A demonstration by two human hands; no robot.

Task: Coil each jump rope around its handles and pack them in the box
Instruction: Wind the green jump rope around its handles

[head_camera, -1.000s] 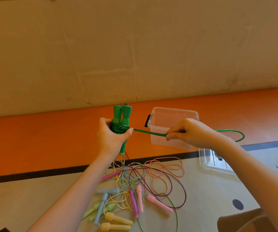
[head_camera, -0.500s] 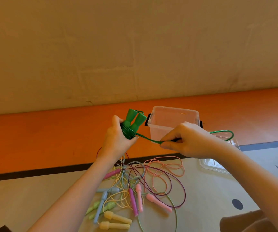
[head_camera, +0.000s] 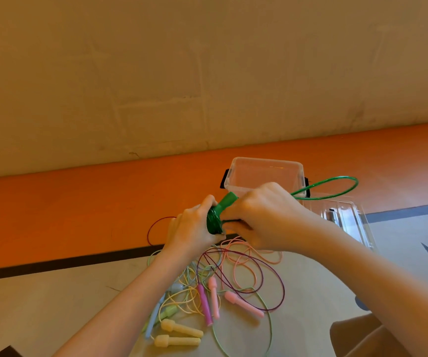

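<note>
Hands around unlabelled green jump rope

Half-coiled green jump rope held before clear open box.

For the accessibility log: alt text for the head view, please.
Two hands wind a green jump rope around its handles: left hand grips the bundle, right hand holds the cord. Beyond stands an open clear box; other ropes lie tangled below.

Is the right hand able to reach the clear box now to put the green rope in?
Probably yes: the clear box stands open just behind the right hand, nothing between, but a green rope loop remains uncoiled.
</note>
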